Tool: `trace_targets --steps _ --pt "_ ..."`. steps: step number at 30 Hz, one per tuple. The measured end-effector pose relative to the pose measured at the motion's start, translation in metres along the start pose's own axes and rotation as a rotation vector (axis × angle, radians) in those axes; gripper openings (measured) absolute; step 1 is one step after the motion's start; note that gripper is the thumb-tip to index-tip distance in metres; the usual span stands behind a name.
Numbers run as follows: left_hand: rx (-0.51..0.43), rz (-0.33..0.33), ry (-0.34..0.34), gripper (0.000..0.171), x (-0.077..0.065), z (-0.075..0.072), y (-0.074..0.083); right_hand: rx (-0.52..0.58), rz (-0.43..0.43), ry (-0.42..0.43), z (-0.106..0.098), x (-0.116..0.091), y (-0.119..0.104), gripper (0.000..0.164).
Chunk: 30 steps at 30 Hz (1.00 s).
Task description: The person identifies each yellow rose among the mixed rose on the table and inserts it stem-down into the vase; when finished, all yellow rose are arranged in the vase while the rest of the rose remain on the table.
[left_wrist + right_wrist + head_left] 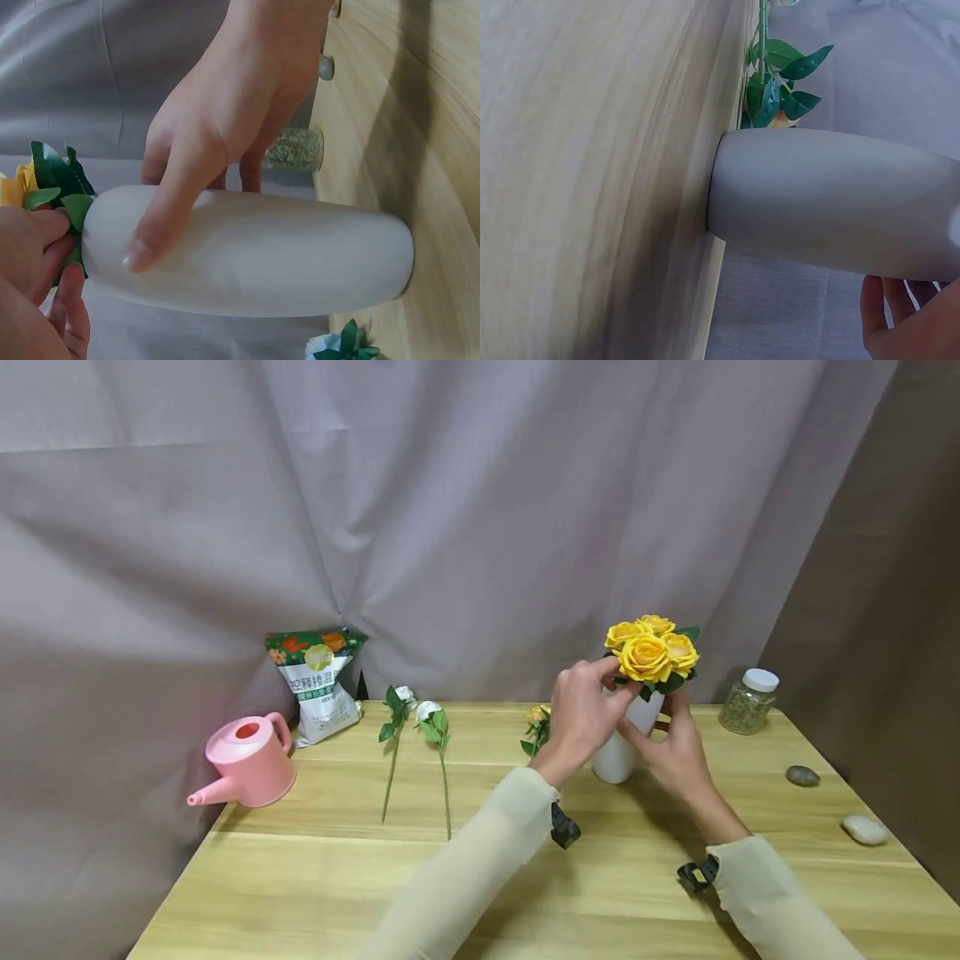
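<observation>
A white vase (617,758) stands upright on the wooden table, with a cluster of several yellow roses (651,650) at its mouth. My left hand (583,710) pinches a rose by the green leaves (77,211) just under its bloom, right at the vase rim. Around the upper part of the vase, my right hand (677,752) grips with its thumb on the near side; the left wrist view shows this hand (229,120) across the white wall. The stems inside the vase are hidden.
Another yellow rose (537,717) lies behind my left wrist. Two white roses (429,711) lie further left. A pink watering can (258,764) and a printed bag (321,689) stand at the far left. On the right are a lidded jar (746,706), a dark stone (802,776) and a pale stone (864,829).
</observation>
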<state>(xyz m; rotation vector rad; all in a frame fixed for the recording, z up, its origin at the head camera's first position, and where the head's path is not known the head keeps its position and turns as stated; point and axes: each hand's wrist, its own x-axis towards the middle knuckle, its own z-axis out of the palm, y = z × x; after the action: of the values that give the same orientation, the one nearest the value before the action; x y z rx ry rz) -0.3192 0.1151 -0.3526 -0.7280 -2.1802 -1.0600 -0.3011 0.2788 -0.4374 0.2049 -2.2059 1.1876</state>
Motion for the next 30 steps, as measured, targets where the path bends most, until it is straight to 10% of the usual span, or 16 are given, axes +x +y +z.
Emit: trace_targets --steps 16,23,30 --pt "-0.314 0.061 -0.029 0.012 -0.023 0.000 -0.030 -0.018 0.116 0.016 -0.002 -0.010 0.006 0.078" --pt "-0.313 -0.153 -0.096 0.010 -0.049 -0.020 -0.087 -0.003 0.076 -0.058 -0.009 0.001 0.009 0.081" --pt "-0.189 -0.385 -0.234 0.007 -0.074 -0.023 -0.138 0.235 -0.013 -0.225 -0.016 0.009 0.017 0.081"
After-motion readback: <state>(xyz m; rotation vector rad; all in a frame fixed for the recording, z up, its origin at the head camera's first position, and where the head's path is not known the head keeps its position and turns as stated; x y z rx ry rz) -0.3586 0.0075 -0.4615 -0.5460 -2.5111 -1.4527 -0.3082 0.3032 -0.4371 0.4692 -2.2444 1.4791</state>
